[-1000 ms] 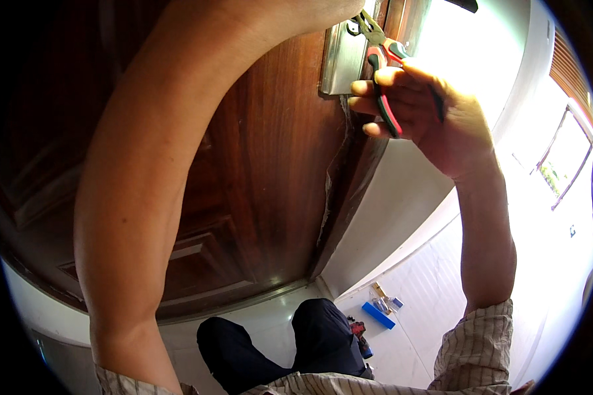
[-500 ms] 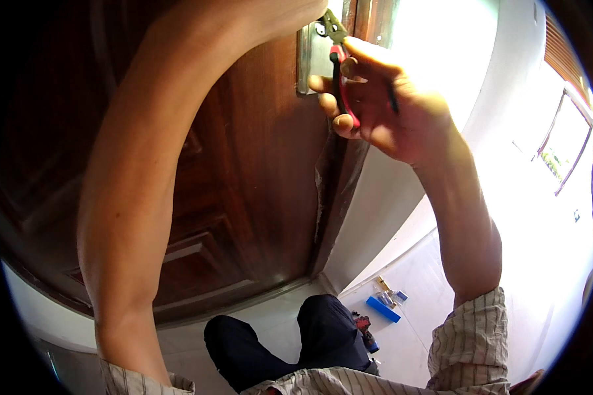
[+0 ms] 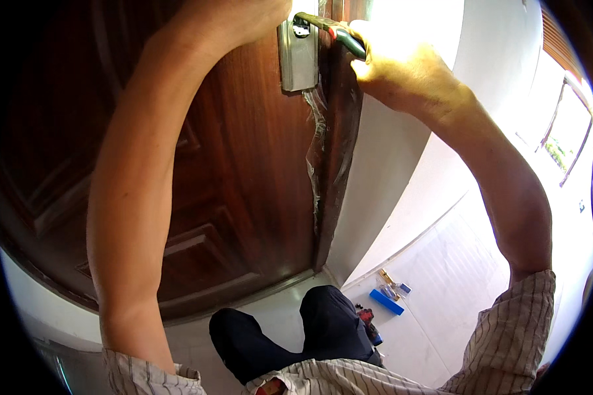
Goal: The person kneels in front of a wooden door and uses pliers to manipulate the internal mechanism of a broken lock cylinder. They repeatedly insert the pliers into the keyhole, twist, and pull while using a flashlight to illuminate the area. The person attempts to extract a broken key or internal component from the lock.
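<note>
My right hand (image 3: pixel 402 69) is closed round the handles of a pair of pliers (image 3: pixel 350 42). The handles are dark with a touch of red. Sideways across a metal lock plate (image 3: pixel 301 69), the jaws reach the top of a cut-out (image 3: pixel 301 27) in it; whether they grip anything there I cannot tell. My left hand (image 3: pixel 270 12) is at the top edge, beside the plate's left side. Its fingers are cut off by the picture's edge. The plate is fixed on a dark brown panelled wooden door (image 3: pixel 244 178).
Torn clear film (image 3: pixel 316 131) hangs along the door's edge below the plate. On the pale tiled floor lie a blue bar-shaped thing (image 3: pixel 386 302), a brass-coloured piece (image 3: pixel 385 276) and a red and black tool (image 3: pixel 368 325). A white wall (image 3: pixel 382 191) stands right of the frame.
My right hand has turned over, bringing the pliers from upright to nearly sideways, jaws pointing left at the cut-out. My right elbow has swung outward. In the picture the lock plate sits slightly further left.
</note>
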`<state>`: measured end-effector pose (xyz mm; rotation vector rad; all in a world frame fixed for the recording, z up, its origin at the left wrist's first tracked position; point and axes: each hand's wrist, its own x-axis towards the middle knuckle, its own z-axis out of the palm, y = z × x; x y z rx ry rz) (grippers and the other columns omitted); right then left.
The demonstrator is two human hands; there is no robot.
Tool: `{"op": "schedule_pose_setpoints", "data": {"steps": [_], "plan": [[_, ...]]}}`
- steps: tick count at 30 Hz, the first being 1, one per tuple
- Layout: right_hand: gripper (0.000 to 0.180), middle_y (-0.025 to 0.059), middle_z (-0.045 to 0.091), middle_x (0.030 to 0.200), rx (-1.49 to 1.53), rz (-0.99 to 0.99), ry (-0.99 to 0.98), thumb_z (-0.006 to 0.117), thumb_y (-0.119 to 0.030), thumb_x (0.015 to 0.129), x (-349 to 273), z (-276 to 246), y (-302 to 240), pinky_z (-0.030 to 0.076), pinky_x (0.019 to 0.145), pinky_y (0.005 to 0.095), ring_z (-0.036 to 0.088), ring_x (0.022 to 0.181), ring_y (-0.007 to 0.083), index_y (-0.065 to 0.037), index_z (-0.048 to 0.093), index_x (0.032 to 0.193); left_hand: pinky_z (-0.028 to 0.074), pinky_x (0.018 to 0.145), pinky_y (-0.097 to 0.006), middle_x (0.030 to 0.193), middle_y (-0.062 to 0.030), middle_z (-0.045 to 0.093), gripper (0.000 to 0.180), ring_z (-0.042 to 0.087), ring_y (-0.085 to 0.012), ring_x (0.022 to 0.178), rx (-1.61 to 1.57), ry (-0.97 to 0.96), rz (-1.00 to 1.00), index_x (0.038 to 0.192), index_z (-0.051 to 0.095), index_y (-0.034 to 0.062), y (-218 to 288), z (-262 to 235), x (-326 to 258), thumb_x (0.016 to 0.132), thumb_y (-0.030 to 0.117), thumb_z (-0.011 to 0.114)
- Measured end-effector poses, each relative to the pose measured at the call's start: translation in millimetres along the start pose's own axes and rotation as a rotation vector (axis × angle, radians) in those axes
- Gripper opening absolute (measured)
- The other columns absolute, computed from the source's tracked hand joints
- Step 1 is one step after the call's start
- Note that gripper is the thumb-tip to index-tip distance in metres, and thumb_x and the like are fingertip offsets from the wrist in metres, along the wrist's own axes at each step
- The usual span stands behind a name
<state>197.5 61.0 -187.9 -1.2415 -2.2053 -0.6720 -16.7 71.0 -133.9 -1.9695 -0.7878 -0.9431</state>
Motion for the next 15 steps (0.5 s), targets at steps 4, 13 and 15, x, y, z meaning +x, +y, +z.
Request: {"op": "schedule_pose_setpoints", "data": {"steps": [4,13,15], "plan": [[0.021,0.0160,0.071,0.092,-0.487,-0.521,0.057,0.062,-0.026,0.096,-18.9,24.0,41.5,0.057,0.069,0.0395,0.070,0.077,0.0323,-0.010,0.066,0.109,0.047,0.098,-0.052,0.104,-0.0245,0.070,0.031,0.064,-0.0422,0.103,-0.009,0.023,-0.003,0.118,0.069,0.0019,14.0,5.5,4.0,0.096,0.014,0.050],[0.042,0.0077,0.073,0.104,1.381,0.501,-0.425,0.069,-0.039,0.097,-37.5,29.4,13.0,0.058,0.087,0.0395,0.071,0.099,0.0192,-0.004,0.067,0.120,0.044,0.106,-0.054,0.111,-0.0259,0.069,0.031,0.063,-0.0412,0.111,0.045,-0.086,-0.090,0.122,0.069,0.0055,6.7,2.2,0.4,0.100,0.017,0.049],[0.044,0.0078,0.073,0.109,1.407,0.476,-0.433,0.073,-0.037,0.095,-42.3,31.5,21.8,0.058,0.091,0.0421,0.070,0.102,0.0198,-0.003,0.067,0.122,0.043,0.109,-0.053,0.116,-0.0262,0.068,0.031,0.063,-0.0412,0.112,-0.074,-0.201,-0.099,0.122,0.068,0.0079,18.7,-18.8,8.7,0.099,0.019,0.051]]}}
